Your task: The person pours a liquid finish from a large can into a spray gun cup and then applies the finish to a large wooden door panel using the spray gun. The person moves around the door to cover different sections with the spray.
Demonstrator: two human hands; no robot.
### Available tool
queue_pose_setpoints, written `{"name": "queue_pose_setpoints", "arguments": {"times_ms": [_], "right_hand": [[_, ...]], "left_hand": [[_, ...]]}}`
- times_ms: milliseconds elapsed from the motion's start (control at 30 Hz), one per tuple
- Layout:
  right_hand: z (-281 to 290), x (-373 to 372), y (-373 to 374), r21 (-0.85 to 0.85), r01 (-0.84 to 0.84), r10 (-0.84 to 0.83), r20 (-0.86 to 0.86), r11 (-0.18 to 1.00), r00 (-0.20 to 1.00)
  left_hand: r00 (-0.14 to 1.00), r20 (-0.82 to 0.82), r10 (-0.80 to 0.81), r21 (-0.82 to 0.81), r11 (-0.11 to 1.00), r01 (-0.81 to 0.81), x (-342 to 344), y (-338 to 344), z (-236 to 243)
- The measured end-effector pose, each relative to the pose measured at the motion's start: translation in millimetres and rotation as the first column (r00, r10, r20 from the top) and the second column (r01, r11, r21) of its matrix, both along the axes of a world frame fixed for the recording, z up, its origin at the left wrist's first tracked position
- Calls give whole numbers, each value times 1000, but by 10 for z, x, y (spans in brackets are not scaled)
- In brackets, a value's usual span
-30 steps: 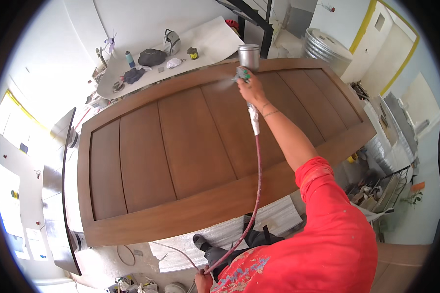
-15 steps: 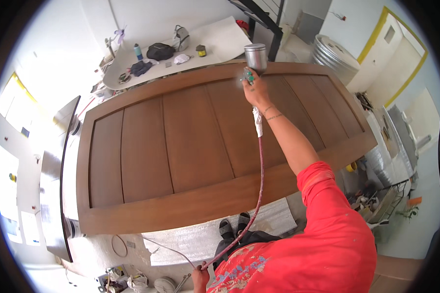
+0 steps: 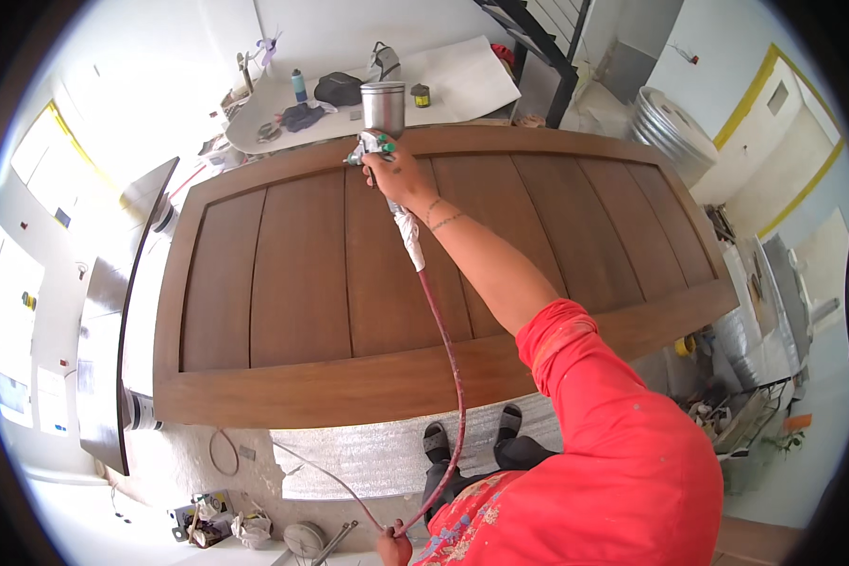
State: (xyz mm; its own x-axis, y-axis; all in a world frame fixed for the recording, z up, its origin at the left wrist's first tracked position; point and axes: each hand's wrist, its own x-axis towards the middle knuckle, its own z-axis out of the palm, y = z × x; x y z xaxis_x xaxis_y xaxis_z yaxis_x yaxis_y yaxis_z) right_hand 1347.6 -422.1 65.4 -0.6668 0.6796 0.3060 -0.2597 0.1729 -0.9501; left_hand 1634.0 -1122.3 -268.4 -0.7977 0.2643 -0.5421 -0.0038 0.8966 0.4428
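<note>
A large brown wooden panel [image 3: 302, 283] with a framed edge and vertical grooves lies flat before me. My right hand [image 3: 394, 173] grips a spray gun [image 3: 371, 144] over its far part, fingers wrapped round it. A metal cup [image 3: 383, 106] tops the gun; white wrapping [image 3: 407, 236] covers the fitting below, where a red hose [image 3: 453, 368] hangs down. At the bottom of the view, my left hand [image 3: 392, 542] is closed on that hose, beside a thinner line running off leftward.
Behind the panel is a paper-covered surface [image 3: 472, 80] with bags and a bottle, beside black stairs [image 3: 561, 71]. A dark panel [image 3: 99, 377] rests on supports at left, silver ducting [image 3: 670, 132] and clutter at right. My feet stand on a foil mat [image 3: 349, 472]; tools [image 3: 212, 519] lie lower left.
My right hand with the spray gun has moved leftward along the far part of the panel. The view has shifted, showing more of both feet on the mat.
</note>
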Motion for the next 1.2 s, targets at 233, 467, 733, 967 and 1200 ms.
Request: {"name": "queue_pose_setpoints", "arguments": {"times_ms": [233, 467, 733, 967, 1200], "right_hand": [[-165, 833, 856, 111, 102, -110, 67, 989, 992], [-106, 2648, 2068, 183, 268, -300, 179, 946, 937], [-320, 4721, 3871, 364, 399, -507, 282, 842, 814], [-281, 6146, 4982, 379, 475, -596, 332, 794, 731], [-390, 7233, 5964, 467, 586, -743, 304, 662, 597]], "left_hand": [[996, -35, -77, 0, 997, 77, 315, 879, 462], [967, -122, -223, -32, 975, 221, 1098, 1861, 370], [931, -98, -351, -47, 936, 348, 2086, 3204, 361], [908, -62, -414, -87, 909, 409, 2707, 4091, 508], [890, -105, -444, -83, 896, 437, 3003, 4969, 767]]}}
